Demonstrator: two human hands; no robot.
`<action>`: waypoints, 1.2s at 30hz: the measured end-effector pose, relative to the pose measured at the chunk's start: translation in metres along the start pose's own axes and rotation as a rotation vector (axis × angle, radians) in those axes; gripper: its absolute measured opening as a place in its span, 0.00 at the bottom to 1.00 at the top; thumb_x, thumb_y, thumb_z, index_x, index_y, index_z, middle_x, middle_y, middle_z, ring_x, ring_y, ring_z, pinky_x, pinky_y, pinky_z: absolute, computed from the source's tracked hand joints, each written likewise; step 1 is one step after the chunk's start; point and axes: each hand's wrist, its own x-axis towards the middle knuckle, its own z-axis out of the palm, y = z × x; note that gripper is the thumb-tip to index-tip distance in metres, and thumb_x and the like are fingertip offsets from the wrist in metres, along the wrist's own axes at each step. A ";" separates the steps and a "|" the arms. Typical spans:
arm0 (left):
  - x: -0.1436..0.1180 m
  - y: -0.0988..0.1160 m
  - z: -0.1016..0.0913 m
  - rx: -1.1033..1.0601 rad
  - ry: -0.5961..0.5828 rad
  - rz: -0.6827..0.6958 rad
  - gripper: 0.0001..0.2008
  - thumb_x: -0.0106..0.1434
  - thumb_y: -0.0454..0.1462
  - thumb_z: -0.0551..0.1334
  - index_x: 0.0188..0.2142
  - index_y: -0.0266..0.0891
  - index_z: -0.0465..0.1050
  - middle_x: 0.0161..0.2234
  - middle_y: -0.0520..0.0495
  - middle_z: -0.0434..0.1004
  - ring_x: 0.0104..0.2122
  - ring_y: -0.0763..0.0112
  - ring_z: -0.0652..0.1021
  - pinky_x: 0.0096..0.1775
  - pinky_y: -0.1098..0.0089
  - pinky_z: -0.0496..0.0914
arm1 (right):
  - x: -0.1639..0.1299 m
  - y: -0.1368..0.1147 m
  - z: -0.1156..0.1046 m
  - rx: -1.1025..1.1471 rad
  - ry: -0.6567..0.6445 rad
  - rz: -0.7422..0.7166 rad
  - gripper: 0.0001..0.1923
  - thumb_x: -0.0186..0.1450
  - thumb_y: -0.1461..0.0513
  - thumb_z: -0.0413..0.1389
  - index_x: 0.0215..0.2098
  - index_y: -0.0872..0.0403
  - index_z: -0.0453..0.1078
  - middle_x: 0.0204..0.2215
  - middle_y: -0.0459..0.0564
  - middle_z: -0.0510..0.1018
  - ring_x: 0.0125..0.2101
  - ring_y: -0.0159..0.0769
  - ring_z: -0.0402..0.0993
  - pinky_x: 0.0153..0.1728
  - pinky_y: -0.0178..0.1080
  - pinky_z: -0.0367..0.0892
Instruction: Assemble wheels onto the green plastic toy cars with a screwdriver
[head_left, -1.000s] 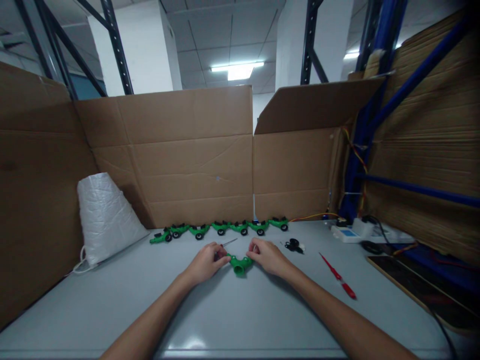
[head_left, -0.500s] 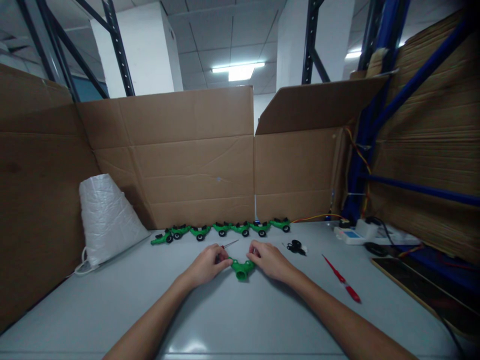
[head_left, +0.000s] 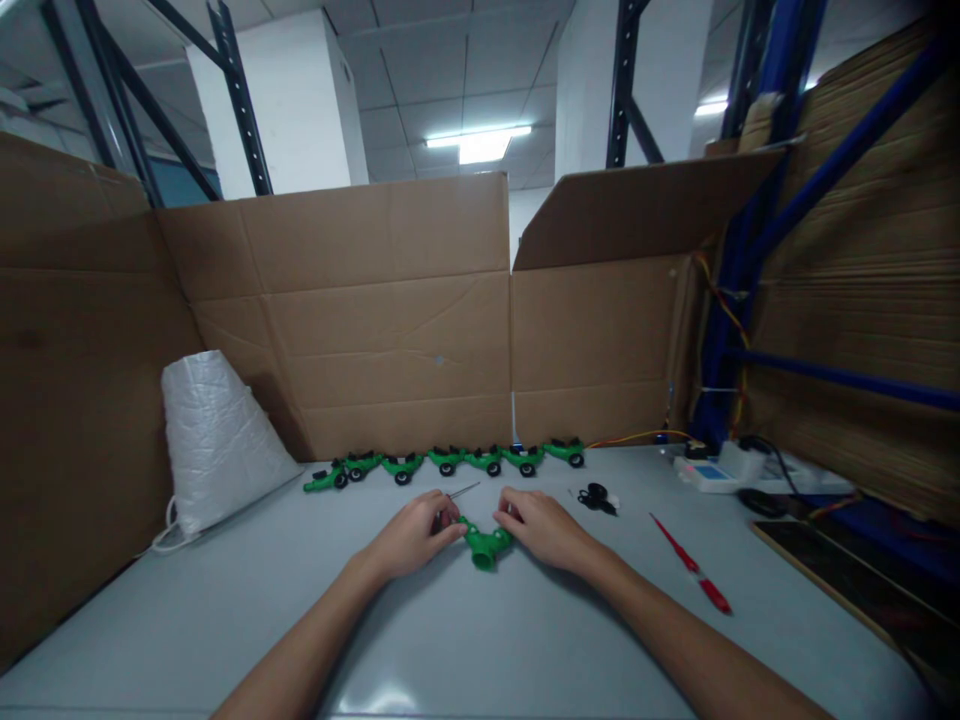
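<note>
Green part (head_left: 486, 548) is pinched in the curled left hand (head_left: 414, 535), thin tool (head_left: 465, 490) held there too; right hand (head_left: 546, 528) is half-curled at the other end, grip can't really be told.

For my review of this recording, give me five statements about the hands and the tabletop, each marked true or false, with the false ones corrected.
1. A hollow green plastic piece sits between the left hand and the right hand. True.
2. The slim red pointed tool is in the right hand. False: it lies on the pale grey tabletop, to the right of that hand.
3. A thin metal rod juts from the left hand. True.
4. The silvery-white soft bag stands at the right end of the tabletop. False: it stands at the left.
5. Green toy vehicles with black wheels line the back, before the brown cardboard wall. True.
</note>
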 end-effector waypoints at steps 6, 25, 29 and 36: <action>0.000 0.000 -0.003 0.049 0.050 0.017 0.12 0.75 0.45 0.60 0.46 0.41 0.78 0.39 0.47 0.78 0.37 0.65 0.76 0.40 0.69 0.69 | -0.001 -0.001 0.000 0.015 -0.013 -0.014 0.09 0.74 0.57 0.57 0.40 0.52 0.76 0.34 0.49 0.83 0.35 0.38 0.77 0.35 0.35 0.57; 0.000 -0.055 -0.022 0.649 0.078 -0.276 0.23 0.80 0.45 0.49 0.67 0.45 0.70 0.61 0.39 0.76 0.60 0.50 0.73 0.56 0.55 0.67 | -0.001 0.002 0.000 0.027 -0.039 -0.072 0.08 0.74 0.57 0.57 0.42 0.52 0.76 0.35 0.49 0.83 0.35 0.38 0.77 0.35 0.36 0.57; -0.002 -0.057 -0.025 0.712 0.105 -0.308 0.22 0.79 0.45 0.51 0.64 0.43 0.73 0.58 0.37 0.76 0.57 0.50 0.74 0.54 0.55 0.68 | -0.001 -0.001 -0.001 0.026 -0.041 -0.068 0.08 0.74 0.57 0.57 0.42 0.51 0.76 0.35 0.49 0.83 0.35 0.38 0.77 0.36 0.36 0.58; -0.006 -0.067 -0.029 0.760 0.109 -0.382 0.20 0.77 0.44 0.55 0.62 0.48 0.75 0.70 0.38 0.64 0.63 0.44 0.68 0.57 0.48 0.67 | -0.001 -0.002 -0.003 0.023 -0.062 -0.057 0.09 0.75 0.56 0.56 0.42 0.52 0.76 0.36 0.50 0.83 0.37 0.39 0.77 0.37 0.36 0.58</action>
